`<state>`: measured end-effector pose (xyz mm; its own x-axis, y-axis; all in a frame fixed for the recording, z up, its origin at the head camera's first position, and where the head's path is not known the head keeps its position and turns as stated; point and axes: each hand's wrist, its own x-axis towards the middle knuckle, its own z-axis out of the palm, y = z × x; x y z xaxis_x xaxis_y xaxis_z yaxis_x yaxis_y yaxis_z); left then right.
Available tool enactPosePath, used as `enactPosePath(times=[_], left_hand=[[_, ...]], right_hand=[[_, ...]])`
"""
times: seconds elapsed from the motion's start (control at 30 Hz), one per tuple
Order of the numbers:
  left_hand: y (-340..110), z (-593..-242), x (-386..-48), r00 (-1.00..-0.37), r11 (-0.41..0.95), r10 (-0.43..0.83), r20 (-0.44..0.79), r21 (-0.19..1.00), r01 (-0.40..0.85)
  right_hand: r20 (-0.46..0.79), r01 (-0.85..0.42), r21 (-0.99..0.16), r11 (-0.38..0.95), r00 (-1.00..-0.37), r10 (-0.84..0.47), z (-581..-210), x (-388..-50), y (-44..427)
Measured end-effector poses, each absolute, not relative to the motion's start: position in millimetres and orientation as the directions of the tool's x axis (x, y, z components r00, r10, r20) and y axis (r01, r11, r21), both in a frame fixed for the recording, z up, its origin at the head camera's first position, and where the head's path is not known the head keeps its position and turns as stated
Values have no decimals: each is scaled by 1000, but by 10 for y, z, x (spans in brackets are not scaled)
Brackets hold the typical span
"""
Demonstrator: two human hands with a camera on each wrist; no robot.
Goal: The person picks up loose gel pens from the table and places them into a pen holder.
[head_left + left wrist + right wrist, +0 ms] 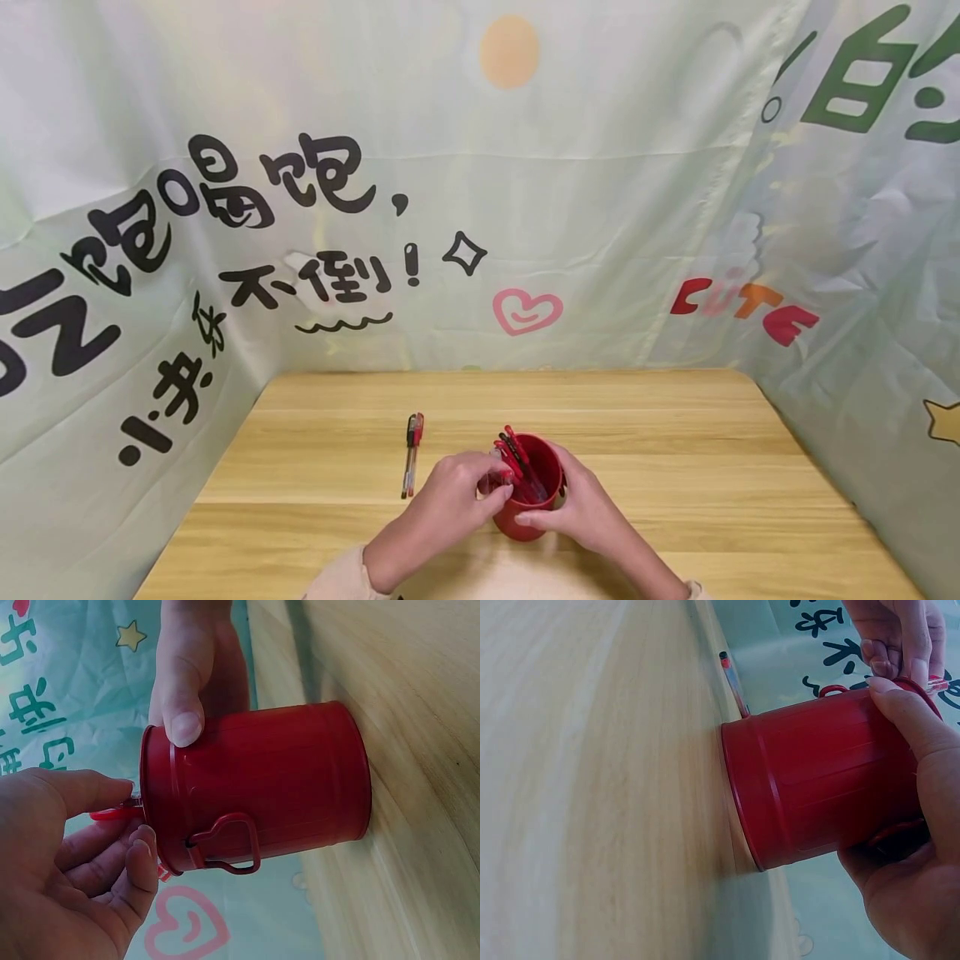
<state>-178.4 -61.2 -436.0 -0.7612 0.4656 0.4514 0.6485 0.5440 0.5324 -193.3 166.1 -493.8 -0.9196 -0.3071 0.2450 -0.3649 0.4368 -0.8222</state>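
A red metal cup with small side handles stands at the front middle of the table. My right hand grips it from the right, thumb along the wall near the rim. Several red and black pens lean inside the cup. At the rim's left side, my left hand pinches a red pen between thumb and fingers; the cup hides the pen's lower part. Left of the hands, a black-capped pen and a red-capped pen lie side by side.
The wooden table runs back to a printed cloth hanging behind it and along both sides. The two loose pens lie to the left of the cup, with tabletop around them.
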Motion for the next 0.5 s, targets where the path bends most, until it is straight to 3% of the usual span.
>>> enactPosePath(times=[0.5], left_hand=[[-653, -4300, -1762, -752, 548, 421, 508, 518, 657]], right_hand=[[217, -337, -834, 437, -928, -302, -4933, -1937, 1657]])
